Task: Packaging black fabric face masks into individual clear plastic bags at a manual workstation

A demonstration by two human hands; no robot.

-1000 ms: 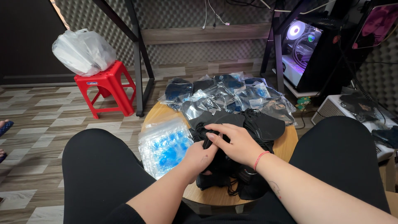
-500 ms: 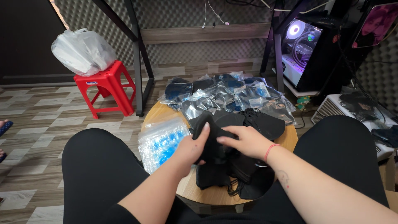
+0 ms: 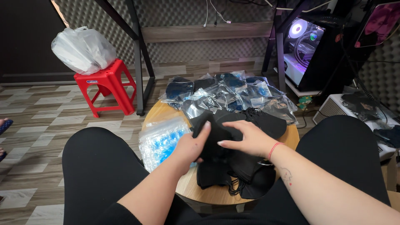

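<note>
Both hands on black cloth piece (image 3: 218, 131) atop dark pile on round counter (image 3: 208, 193). Left hand (image 3: 192, 146) pinches its left edge; right hand (image 3: 246, 139) presses flat, fingers spread. Long axis runs left-right.

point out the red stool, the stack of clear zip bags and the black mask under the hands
red stool (image 3: 104, 81), head view, on its seat edge
clear zip bags (image 3: 160, 139), head view, middle of the stack
black mask (image 3: 221, 133), head view, fabric between the hands

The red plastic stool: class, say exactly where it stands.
In the head view, the red plastic stool stands upper left on the floor, carrying a white plastic bag, left of the black desk leg.
</note>
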